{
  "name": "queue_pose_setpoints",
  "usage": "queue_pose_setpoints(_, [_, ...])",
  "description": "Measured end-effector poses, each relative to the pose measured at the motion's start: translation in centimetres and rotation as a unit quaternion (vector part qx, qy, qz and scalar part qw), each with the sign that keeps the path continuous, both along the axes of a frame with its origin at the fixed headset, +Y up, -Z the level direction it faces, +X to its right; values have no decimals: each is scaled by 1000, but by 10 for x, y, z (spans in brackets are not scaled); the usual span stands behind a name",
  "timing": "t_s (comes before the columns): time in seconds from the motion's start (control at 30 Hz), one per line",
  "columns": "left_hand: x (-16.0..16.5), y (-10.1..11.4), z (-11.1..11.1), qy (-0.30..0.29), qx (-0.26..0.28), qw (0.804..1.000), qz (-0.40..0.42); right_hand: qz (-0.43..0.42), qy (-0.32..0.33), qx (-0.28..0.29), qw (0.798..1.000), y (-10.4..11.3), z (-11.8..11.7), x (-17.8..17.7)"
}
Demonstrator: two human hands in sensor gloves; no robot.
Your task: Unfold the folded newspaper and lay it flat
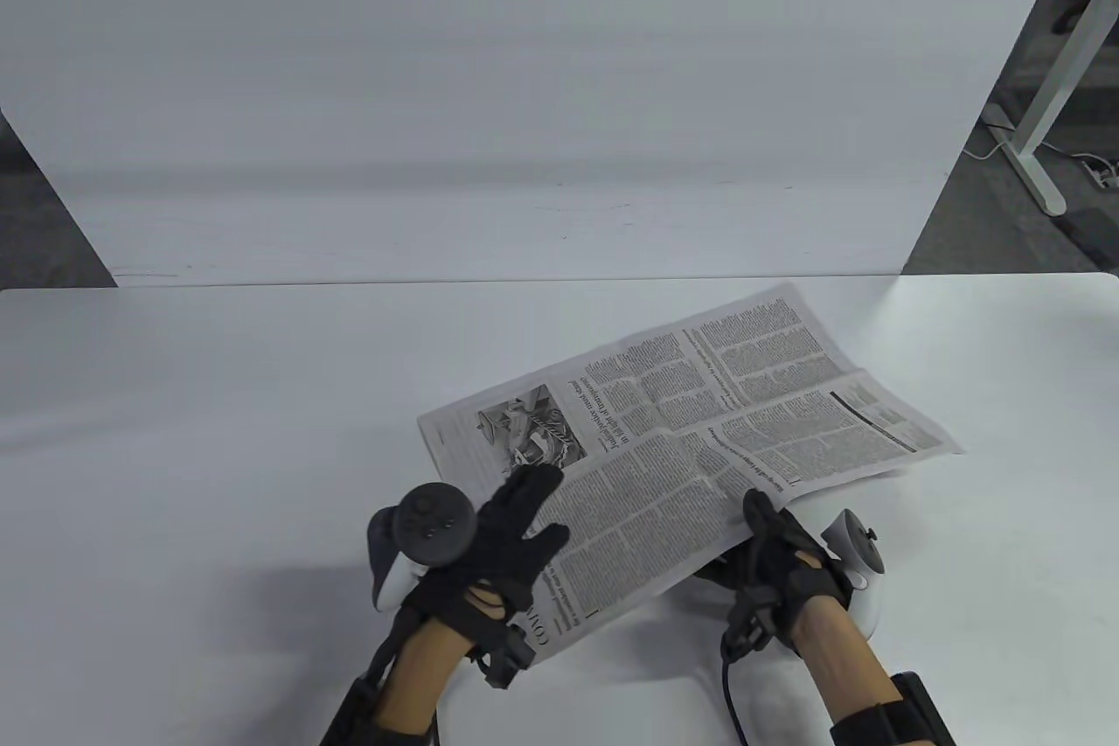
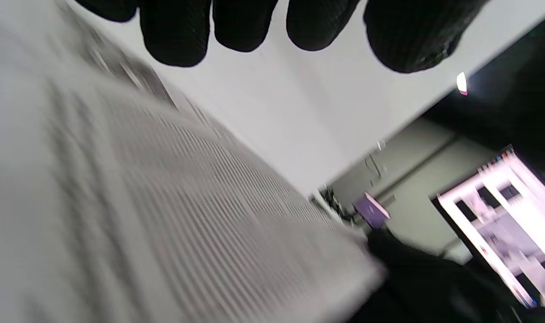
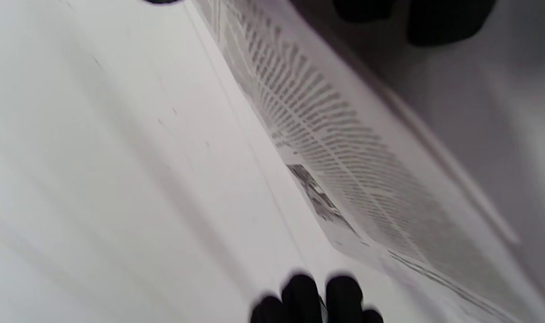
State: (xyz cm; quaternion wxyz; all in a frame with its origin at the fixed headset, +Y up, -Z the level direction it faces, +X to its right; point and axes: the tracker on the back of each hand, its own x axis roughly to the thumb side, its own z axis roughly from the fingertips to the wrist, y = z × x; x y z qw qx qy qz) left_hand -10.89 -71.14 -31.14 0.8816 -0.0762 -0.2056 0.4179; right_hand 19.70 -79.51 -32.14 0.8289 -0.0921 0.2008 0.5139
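Observation:
A printed newspaper [image 1: 682,431] lies slanted across the white table [image 1: 218,431], with a crease running along its length. Its near part is raised off the surface. My left hand [image 1: 524,519] lies on the near left corner with fingers stretched out over the page. My right hand [image 1: 752,545] grips the near right edge, thumb on top and fingers underneath. In the left wrist view the fingers [image 2: 178,31] hang straight above the blurred newspaper [image 2: 142,202]. In the right wrist view the newspaper [image 3: 344,148] slopes up toward the fingers [image 3: 447,18].
A white upright panel [image 1: 524,81] stands along the table's far edge. Beyond it at the top right are a white desk leg [image 1: 1040,125] and cables on a dark floor. Bare table surface spreads left of and behind the paper.

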Motion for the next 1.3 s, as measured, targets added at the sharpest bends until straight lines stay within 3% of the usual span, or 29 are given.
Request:
queue_pose_setpoints(0.1, [35,-4,15,-47,25,994,-96,18,41,7,999,0,7,-25])
queue_pose_setpoints(0.2, [49,-7,22,-59,61,979,-183,0,48,3,999,2,14,-39])
queue_pose_setpoints(0.5, [67,-16,30,-78,103,950,-285,-27,75,1,997,6,26,-63])
queue_pose_setpoints(0.77, [60,-6,28,-46,126,969,-207,-26,72,3,997,6,23,-57])
queue_pose_setpoints(1.3, [40,-6,17,8,84,988,-127,-31,88,16,995,6,22,-57])
